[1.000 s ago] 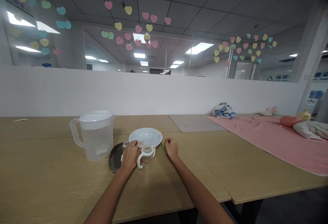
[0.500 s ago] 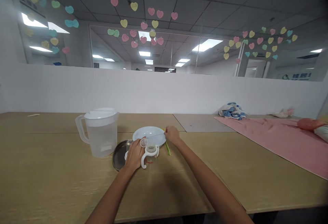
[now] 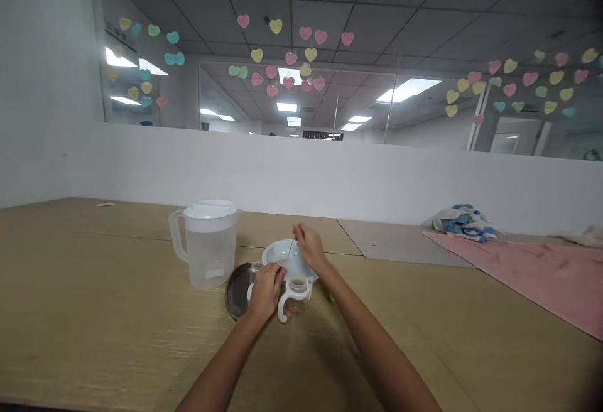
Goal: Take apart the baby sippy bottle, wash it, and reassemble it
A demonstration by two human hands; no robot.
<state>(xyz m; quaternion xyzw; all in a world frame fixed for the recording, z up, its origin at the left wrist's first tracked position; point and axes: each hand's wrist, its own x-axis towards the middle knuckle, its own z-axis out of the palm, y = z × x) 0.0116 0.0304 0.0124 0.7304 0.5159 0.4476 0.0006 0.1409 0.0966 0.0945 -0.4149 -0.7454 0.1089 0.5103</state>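
My left hand [image 3: 266, 289] is closed on a small clear round piece [image 3: 282, 262], which sticks up past its fingertips. Above it, my right hand [image 3: 308, 245] pinches a thin wire-like rod [image 3: 291, 247]. The rod slants down toward the round piece; I cannot tell whether its tip is inside. Just right of my left hand stands a clear feeding bottle [image 3: 296, 305], uncapped, with white curved handles [image 3: 284, 306] and red print. A white bowl [image 3: 272, 251] lies behind both hands. Left of my left hand is a dark round metal tray [image 3: 235, 289], with clear and white parts on it, partly hidden.
A translucent lidded pitcher [image 3: 211, 249] stands left of the tray. A green stick [image 3: 330, 297] shows partly beside my right forearm. Farther right lie a grey mat [image 3: 396, 243], a pink cloth [image 3: 532, 274] and a crumpled blue-and-white cloth [image 3: 464, 222]. A white wall borders the table behind.
The view has turned left, so things appear farther right. My right hand has come closer to my left, and the rod has swung from nearly level to steep.
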